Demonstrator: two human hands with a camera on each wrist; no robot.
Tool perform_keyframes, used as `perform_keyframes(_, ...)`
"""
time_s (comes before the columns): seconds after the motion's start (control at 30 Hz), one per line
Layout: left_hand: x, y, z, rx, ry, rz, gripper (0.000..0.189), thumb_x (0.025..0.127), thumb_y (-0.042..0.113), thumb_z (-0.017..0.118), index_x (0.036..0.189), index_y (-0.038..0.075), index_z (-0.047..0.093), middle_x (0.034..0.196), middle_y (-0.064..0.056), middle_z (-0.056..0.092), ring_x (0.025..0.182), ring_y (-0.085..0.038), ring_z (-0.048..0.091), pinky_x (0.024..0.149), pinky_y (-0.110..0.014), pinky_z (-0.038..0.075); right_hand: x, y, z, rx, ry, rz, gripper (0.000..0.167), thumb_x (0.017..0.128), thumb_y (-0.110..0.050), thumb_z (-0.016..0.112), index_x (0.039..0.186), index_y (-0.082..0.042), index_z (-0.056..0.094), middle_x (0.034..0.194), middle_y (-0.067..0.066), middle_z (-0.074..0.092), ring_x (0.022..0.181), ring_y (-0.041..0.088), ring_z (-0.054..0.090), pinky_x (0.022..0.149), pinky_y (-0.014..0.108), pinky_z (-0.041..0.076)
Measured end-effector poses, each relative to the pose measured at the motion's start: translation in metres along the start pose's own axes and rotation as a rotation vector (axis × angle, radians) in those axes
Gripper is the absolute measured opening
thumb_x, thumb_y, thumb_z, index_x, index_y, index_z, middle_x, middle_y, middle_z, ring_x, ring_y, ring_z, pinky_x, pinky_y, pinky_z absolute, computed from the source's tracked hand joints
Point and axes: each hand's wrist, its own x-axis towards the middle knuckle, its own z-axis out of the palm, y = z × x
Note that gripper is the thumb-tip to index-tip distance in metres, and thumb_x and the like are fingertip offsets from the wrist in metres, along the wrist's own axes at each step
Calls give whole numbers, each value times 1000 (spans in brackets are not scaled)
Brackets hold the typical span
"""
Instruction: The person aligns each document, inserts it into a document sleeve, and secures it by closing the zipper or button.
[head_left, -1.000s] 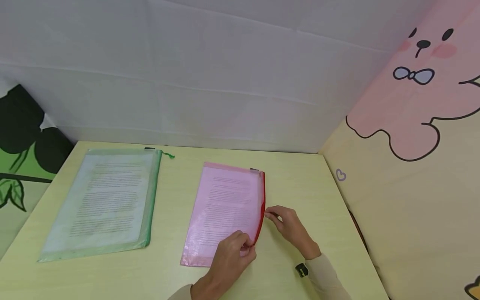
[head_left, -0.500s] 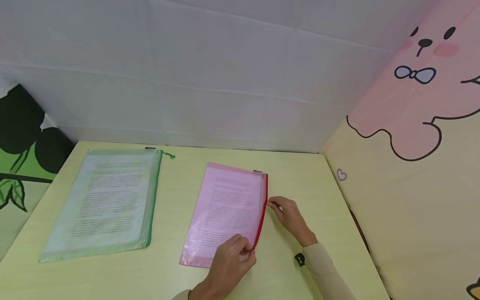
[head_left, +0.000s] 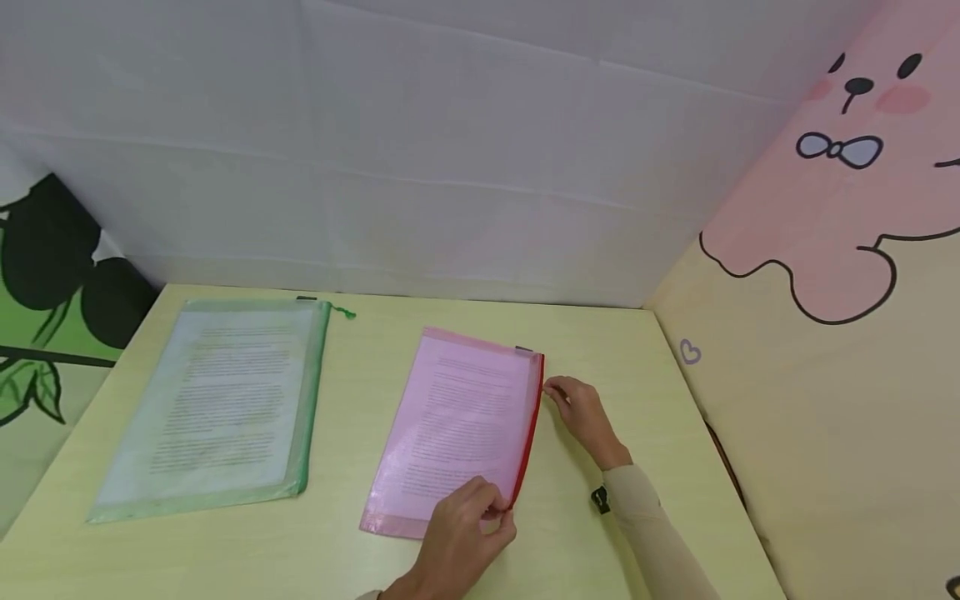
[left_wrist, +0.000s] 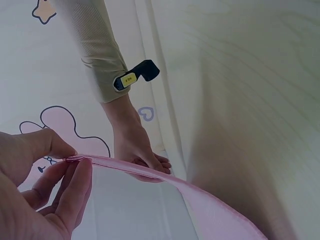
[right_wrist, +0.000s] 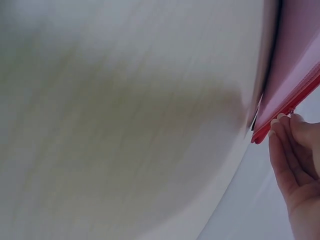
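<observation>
A pink zip document pouch [head_left: 465, 417] with a printed sheet inside lies on the table, its red zipper [head_left: 536, 408] along the right edge. My left hand [head_left: 461, 533] pinches the pouch's near right corner between thumb and fingers. Farther up that edge, my right hand [head_left: 588, 421] pinches at the zipper, close to its far end. In the right wrist view the small zipper slider [right_wrist: 292, 110] shows right at the fingertips; the pull itself is hidden by them. Seen from the left wrist, the zipper edge [left_wrist: 130, 166] is raised and bows between both hands.
A green zip pouch [head_left: 217, 408] with a printed sheet lies flat at the left, its green tassel [head_left: 345, 312] at the far corner. A pale wall [head_left: 450, 167] rises behind the table [head_left: 637, 350], and a patterned wall [head_left: 825, 400] stands on the right.
My right hand has moved away from me along the red zipper, from about mid-edge to near the far end. The left hand keeps its pinch on the near corner.
</observation>
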Motion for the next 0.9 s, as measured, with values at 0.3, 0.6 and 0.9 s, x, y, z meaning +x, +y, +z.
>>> perform_keyframes(0.3,-4,1,-2,-16,40,60,31,61,-8,78,74,13,60,74,6,59,65,-3,59,61,-9,49,14,16,1,-49,27,78,5,92,5,72,97,6,72,90,15,73,79,26,68,71,42,59)
perform_keyframes(0.6,-8,2,-4,-10,61,109,31,58,-6,75,75,14,59,74,7,57,64,0,56,61,-5,45,22,35,-1,-82,45,116,6,96,4,68,98,7,72,91,20,73,82,32,70,73,46,59)
perform_keyframes(0.9,-8,3,-6,-44,56,93,30,60,-7,76,76,13,59,76,6,59,65,-1,60,62,-6,49,25,38,3,-46,71,191,7,97,0,68,98,6,72,90,18,73,78,28,68,69,44,57)
